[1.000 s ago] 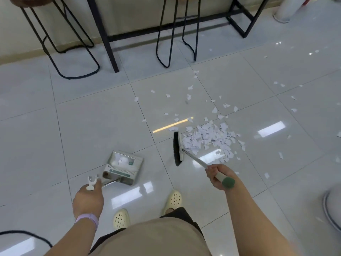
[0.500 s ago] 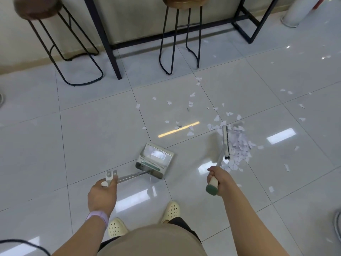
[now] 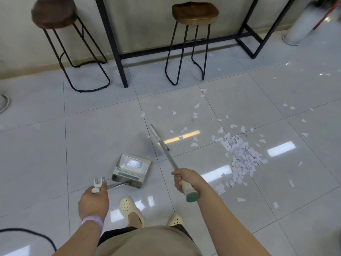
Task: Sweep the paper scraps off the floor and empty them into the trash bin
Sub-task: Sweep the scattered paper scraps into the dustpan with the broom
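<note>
A pile of white paper scraps [image 3: 241, 154] lies on the tiled floor to my right, with loose scraps scattered beyond it and toward the stools. My right hand [image 3: 186, 179] grips the broom [image 3: 162, 145] by its green-tipped handle; the blurred broom head is out ahead, left of the pile. My left hand [image 3: 93, 200] holds the long handle of the dustpan [image 3: 132, 169]. The dustpan stands on the floor just ahead of my feet and has some scraps inside.
Two wooden-seated stools [image 3: 193, 14] [image 3: 53, 12] with black metal legs and a black table frame [image 3: 118, 52] stand along the far wall. A white cylinder [image 3: 302, 24] stands at the far right. A black cable [image 3: 27, 232] lies at the lower left.
The broom head has swung from the pile's left edge over to the left, away from the scraps. The dustpan and my left hand have shifted slightly right as the view tilted up.
</note>
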A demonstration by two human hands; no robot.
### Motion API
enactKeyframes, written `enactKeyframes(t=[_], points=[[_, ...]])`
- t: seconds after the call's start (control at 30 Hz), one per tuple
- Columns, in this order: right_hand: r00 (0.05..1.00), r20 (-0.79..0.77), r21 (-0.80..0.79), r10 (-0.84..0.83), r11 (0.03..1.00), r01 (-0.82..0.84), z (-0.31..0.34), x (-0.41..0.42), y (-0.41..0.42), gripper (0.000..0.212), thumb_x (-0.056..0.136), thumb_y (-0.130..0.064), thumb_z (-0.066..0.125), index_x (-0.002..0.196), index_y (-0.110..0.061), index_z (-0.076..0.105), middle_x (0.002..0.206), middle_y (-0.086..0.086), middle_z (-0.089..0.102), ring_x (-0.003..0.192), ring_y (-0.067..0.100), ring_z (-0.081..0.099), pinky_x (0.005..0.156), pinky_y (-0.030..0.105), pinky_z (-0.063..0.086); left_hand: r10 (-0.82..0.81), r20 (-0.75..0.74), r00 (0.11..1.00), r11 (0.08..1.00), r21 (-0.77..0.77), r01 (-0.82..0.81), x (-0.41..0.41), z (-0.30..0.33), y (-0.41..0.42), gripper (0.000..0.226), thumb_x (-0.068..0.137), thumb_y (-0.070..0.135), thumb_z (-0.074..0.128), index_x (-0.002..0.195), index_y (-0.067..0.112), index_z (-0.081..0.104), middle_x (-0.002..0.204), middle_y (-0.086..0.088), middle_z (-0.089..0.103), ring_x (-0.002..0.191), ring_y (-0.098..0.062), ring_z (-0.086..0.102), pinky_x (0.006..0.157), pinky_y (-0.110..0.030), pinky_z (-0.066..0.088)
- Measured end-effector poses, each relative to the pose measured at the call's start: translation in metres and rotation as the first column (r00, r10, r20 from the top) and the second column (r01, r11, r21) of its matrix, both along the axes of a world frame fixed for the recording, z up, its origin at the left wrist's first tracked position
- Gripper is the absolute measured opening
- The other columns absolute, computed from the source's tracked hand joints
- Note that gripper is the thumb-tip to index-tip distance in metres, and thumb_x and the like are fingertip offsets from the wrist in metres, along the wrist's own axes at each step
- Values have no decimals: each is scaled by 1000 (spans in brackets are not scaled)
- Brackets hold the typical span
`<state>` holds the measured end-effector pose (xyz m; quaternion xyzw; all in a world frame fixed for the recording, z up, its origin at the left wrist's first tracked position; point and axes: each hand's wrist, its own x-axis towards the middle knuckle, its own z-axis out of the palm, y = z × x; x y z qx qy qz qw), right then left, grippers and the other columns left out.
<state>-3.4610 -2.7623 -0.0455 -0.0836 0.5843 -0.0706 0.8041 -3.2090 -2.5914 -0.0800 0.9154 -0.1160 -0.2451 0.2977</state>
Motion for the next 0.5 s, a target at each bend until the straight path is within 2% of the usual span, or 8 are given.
enactKeyframes(t=[0.1, 0.2, 0.33, 0.5], points=[[985, 161, 123, -67, 991, 48, 7, 57, -5, 15, 94, -4, 56, 88, -11, 44, 58, -3, 39, 37, 5, 43, 32, 16, 40, 28, 3, 1000, 1000, -4, -28, 40, -1, -4, 48, 100, 40, 59, 70, 3, 60, 65, -14, 60, 61, -31, 54, 59, -32, 40], [953, 272, 170, -130, 982, 85, 10, 119, -9, 17, 93, -5, 57, 86, -12, 44, 59, -4, 37, 37, 5, 45, 34, 16, 44, 68, -24, 997, 998, -15, -68, 88, -4, -5, 47, 99, 38, 60, 69, 2, 60, 65, -14, 61, 62, -32, 55, 59, -32, 40], [933, 323, 212, -159, 973, 92, 8, 185, -13, 15, 91, -4, 58, 91, -10, 44, 61, -5, 37, 38, 5, 45, 37, 16, 46, 127, -42, 991, 991, -44, -129, 135, -5, -9, 47, 99, 38, 61, 70, 1, 61, 65, -14, 60, 62, -33, 56, 58, -31, 39], [936, 316, 259, -156, 963, 74, 6, 260, -5, 15, 88, -2, 61, 87, -9, 48, 57, -3, 41, 36, 6, 46, 37, 15, 45, 199, -63, 978, 977, -62, -203, 182, -5, 4, 51, 98, 45, 60, 69, 3, 61, 64, -14, 62, 62, -32, 58, 56, -29, 40]])
